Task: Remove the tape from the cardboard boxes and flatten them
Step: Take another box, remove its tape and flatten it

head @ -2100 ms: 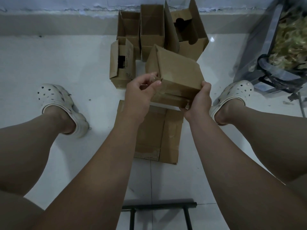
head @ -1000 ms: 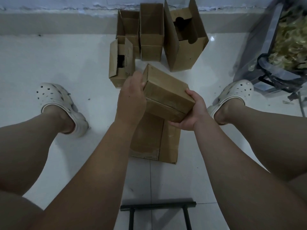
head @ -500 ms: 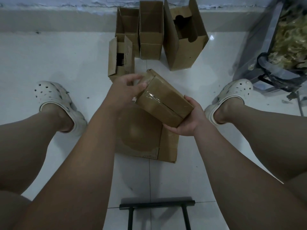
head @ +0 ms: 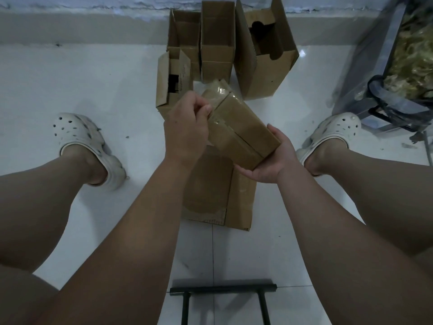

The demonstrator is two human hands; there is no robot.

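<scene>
A small closed cardboard box point(head: 241, 127) is held tilted above the floor, its glossy taped seam facing up. My right hand point(head: 271, 160) cups the box's near end from below, fingers wrapped round its side. My left hand point(head: 187, 127) is at the box's far left edge, thumb and fingers curled at the tape point(head: 216, 93) there. A flattened box point(head: 218, 195) lies on the floor under the hands.
Several open cardboard boxes stand by the wall: a small one point(head: 172, 80), two narrow ones point(head: 218, 43) and a tall one point(head: 264, 48). My feet in white clogs point(head: 79, 139) flank the spot. A clear bin point(head: 398, 66) sits at right, a black stool frame point(head: 222, 292) near me.
The box was lowered and turned so its taped seam faces up. My right hand shifted under its near end. My left hand moved to the far edge and curled at the tape.
</scene>
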